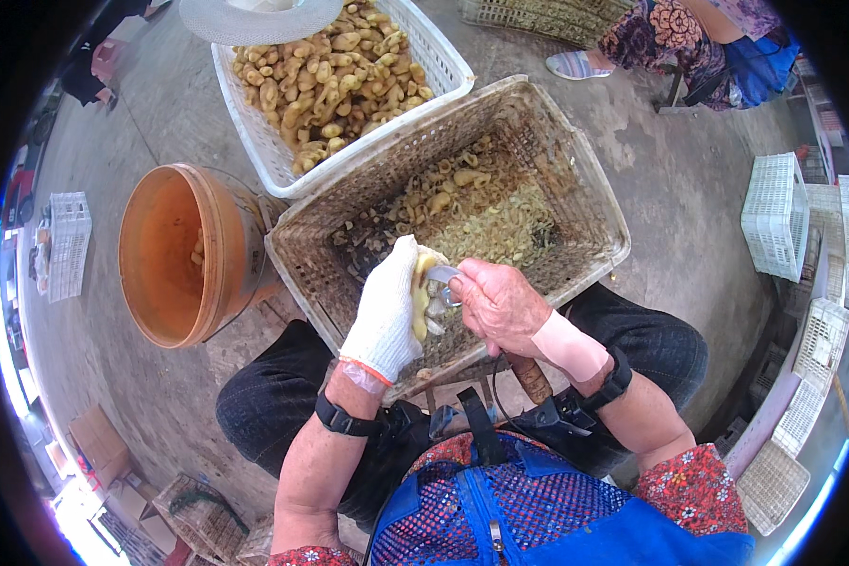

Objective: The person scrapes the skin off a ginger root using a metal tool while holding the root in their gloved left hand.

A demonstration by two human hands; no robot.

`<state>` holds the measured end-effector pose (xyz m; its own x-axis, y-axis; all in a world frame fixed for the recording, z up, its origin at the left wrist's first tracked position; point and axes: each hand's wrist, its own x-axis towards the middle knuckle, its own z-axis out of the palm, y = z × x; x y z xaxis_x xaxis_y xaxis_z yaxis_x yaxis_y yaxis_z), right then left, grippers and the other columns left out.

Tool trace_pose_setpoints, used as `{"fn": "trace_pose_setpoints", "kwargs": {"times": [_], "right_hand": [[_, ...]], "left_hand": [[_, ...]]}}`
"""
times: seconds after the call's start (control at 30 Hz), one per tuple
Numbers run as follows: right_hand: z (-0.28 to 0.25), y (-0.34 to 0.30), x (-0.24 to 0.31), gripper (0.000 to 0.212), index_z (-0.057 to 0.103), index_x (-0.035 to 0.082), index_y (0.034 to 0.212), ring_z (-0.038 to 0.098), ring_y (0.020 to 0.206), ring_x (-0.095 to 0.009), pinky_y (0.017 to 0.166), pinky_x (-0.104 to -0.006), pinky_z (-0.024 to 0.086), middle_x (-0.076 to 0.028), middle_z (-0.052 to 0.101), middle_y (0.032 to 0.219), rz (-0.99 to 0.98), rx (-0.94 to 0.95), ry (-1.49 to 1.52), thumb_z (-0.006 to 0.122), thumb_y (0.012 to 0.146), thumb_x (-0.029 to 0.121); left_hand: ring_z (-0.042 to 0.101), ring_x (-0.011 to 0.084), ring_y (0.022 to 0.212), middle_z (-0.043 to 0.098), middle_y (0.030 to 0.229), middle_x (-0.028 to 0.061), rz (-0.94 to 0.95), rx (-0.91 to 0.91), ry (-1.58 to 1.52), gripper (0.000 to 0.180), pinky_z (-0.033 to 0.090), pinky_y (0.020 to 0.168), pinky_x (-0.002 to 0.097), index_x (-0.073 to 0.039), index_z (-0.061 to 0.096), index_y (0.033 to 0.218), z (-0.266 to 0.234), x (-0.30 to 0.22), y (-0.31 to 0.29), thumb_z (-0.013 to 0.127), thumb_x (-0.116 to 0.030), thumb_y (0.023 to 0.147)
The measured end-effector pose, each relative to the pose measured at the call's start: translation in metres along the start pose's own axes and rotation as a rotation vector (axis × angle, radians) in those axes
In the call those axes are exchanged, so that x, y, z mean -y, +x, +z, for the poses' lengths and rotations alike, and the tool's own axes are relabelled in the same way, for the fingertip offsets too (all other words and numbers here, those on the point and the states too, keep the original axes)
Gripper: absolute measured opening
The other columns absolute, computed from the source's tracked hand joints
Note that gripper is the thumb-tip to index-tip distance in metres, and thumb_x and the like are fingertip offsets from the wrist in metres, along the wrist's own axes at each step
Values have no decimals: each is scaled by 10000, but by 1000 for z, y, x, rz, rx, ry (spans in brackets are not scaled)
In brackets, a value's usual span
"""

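Note:
My left hand (385, 316), in a white glove, holds a pale yellow root piece (422, 300) over a worn woven basket (594, 203) resting on my knees. My right hand (500, 304), bare with a pink wrap at the wrist, grips a small metal blade (441, 274) pressed against the top of that piece. The blade's wooden handle (532, 379) sticks out below my palm. Peelings and pale cut pieces (486, 222) lie on the basket floor.
A white plastic crate (255, 141) full of yellowish roots stands behind the basket. An orange bucket (174, 255) lies to the left with a few pieces inside. Another person sits at the upper right. White crates (774, 215) are stacked on the right.

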<state>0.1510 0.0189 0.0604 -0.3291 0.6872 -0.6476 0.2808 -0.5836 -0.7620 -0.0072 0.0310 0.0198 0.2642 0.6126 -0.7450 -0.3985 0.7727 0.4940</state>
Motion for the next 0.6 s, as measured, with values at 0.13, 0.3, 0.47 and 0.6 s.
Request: {"fn": "trace_pose_setpoints", "kwargs": {"times": [0.13, 0.3, 0.47, 0.6], "right_hand": [[4, 4, -8, 268, 488, 57, 870, 477, 399, -101, 373, -263, 394, -16, 470, 545, -228, -124, -151, 423, 1011, 275], [13, 9, -24, 271, 477, 58, 867, 461, 372, -90, 353, -235, 387, 1, 463, 548, -255, -122, -135, 407, 1018, 273], [10, 2, -5, 256, 466, 67, 872, 446, 365, -84, 346, -226, 395, 5, 458, 548, 65, 28, 268, 407, 1018, 268], [20, 4, -16, 267, 470, 53, 883, 444, 363, -82, 341, -223, 391, 4, 458, 548, -55, -45, 103, 404, 1020, 272]], "left_hand": [[535, 116, 585, 609, 748, 6, 85, -35, 53, 395, 439, 495, 266, -111, 625, 901, -1, 4, 2, 425, -440, 989], [514, 110, 578, 599, 745, 2, 105, -121, 138, 395, 421, 501, 266, -107, 627, 895, -4, 5, 4, 425, -433, 989], [488, 109, 568, 586, 733, -4, 118, -145, 196, 396, 384, 488, 253, -113, 629, 871, -3, 3, 3, 427, -436, 982], [489, 113, 575, 581, 726, -6, 114, -175, 235, 394, 372, 487, 253, -117, 626, 855, 2, 0, 0, 431, -436, 979]]}}
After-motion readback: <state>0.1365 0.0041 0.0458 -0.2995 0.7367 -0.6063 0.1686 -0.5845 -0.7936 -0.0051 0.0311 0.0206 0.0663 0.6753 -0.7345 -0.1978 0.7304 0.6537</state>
